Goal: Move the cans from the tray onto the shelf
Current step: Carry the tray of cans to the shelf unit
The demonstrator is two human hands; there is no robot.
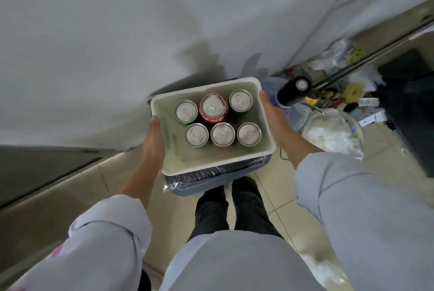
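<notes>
I hold a white rectangular tray [266, 124] in front of me at waist height. Several upright cans stand inside it in two rows, silver tops showing. One is a red can [213, 108] in the back row; the others, such as a green can [186, 111], look green-sided. My left hand [153, 140] grips the tray's left wall, and my right hand [273, 117] grips its right wall. No shelf is recognisable in view.
A grey bin with a clear liner [211, 180] stands under the tray. A white wall [117, 32] faces me. At the right lie a water bottle with a black pump [293, 91], a bag-lined bin [333, 135], floor clutter and a dark cabinet [411, 103].
</notes>
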